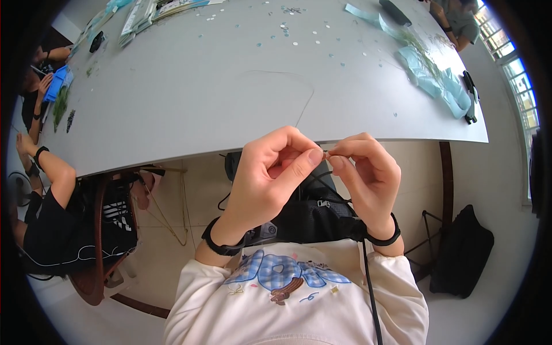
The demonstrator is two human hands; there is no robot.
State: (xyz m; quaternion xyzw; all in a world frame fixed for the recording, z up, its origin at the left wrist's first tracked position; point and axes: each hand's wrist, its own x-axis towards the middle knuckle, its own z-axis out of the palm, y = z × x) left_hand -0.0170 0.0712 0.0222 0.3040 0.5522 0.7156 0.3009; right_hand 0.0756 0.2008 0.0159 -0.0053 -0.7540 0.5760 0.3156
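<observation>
Cream sleeves [397, 287] run up to my two hands, held close together just under the near edge of the grey table [190, 92]. My left hand [270, 178] is curled, thumb and forefinger pinched; my right hand [368, 175] pinches too, fingertips meeting on something tiny I can't make out. A thin wire [307, 106] runs from there onto the tabletop. Farther off lie scattered pale sequins [287, 29] and light blue ribbon [437, 80].
</observation>
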